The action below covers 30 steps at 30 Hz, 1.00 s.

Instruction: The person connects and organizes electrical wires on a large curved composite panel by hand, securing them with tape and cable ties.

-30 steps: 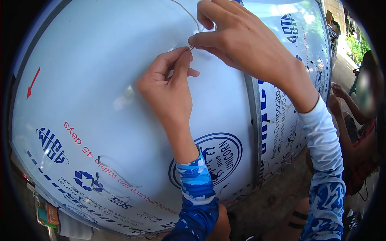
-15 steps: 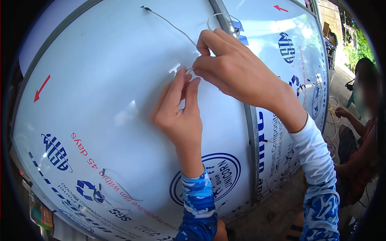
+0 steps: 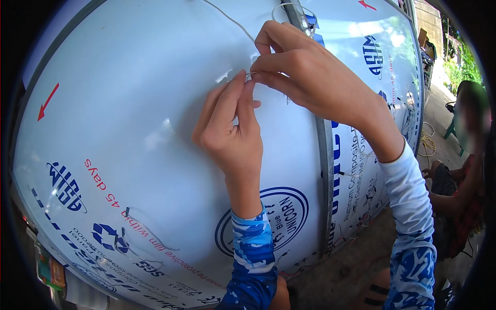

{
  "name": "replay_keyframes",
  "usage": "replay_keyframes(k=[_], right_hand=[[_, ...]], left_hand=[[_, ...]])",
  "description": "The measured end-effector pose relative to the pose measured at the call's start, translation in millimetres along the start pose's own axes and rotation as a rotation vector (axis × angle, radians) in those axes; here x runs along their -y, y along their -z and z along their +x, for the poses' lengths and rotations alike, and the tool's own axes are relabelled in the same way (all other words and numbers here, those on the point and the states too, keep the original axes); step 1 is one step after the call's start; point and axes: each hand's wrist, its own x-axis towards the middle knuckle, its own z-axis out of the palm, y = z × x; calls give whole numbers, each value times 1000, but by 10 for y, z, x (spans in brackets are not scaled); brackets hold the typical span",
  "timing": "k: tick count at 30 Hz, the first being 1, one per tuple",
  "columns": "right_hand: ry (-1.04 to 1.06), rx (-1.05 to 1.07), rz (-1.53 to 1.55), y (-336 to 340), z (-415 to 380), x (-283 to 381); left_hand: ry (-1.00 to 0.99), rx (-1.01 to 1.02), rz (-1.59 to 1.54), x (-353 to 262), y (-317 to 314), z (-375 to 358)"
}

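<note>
My right hand (image 3: 312,75) pinches a thin white wire (image 3: 227,18) between thumb and fingers. The wire runs up and left from that hand across the white panel (image 3: 139,57). My left hand (image 3: 230,124) is just left of it, thumb and index fingertip pressed together on the short wire end (image 3: 250,75) that bridges the two hands. Both hands are above the panel, fingertips almost touching. The exact tip of the wire is hidden by my fingers.
A grey metal strip (image 3: 325,170) divides the panel surface. A loop of white cable (image 3: 281,6) lies at its top, beside blue tape. Loose wires with small connectors (image 3: 125,212) lie lower left. A person (image 3: 460,181) sits at the right, near coiled yellowish cord (image 3: 428,142).
My left thumb has closed toward the index fingertip, onto the wire end. Both hands have moved slightly up in view, and the panel has shifted a little as the camera moved.
</note>
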Motion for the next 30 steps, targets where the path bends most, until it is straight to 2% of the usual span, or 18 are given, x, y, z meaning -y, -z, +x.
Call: replay_keyframes(k=[9, 11, 12, 13, 15, 16, 18, 19, 21, 22, 23, 24, 25, 26, 27, 28, 30], right_hand=[[24, 12, 87, -5, -4, -45], [-12, 149, 193, 79, 37, -45], [91, 33, 148, 38, 81, -52], [87, 35, 150, 92, 75, -38], [-60, 261, 204, 263, 89, 13], [-62, 263, 207, 229, 76, -6], [100, 108, 10, 124, 49, -66], [101, 115, 12, 96, 51, -81], [267, 14, -234, 45, 41, -75], [320, -14, -311, 25, 29, -57], [271, -42, -279, 29, 18, -33], [243, -53, -261, 20, 2, -46], [215, -65, -242, 13, -12, -59], [358, -191, -321, 6, -6, -153], [352, -217, -307, 20, -2, -159], [347, -243, -293, 34, 3, -166], [353, -301, -337, 48, 41, -208]], left_hand=[[57, 9, -75, -13, -32, -15], [41, 3, -111, 23, -30, -15], [46, 6, -110, 28, -32, -17], [57, 11, -131, 26, -32, -14], [70, 16, -150, 2, -13, -2], [136, 48, -168, -25, 9, 10], [205, 83, -182, -72, 56, 33], [274, 116, -160, -94, 75, 39], [368, 138, -140, -144, 99, 48], [486, 159, -200, -168, 114, 62], [601, 179, -260, -183, 129, 78], [739, 221, -443, -182, 154, 100], [754, 222, -442, -107, 157, 90], [1033, 310, -1078, 10, 138, 79], [1261, 385, -1738, 114, 105, 60], [1274, 429, -2055, 131, 5, 0], [1242, 407, -2068, 75, -87, -57]])
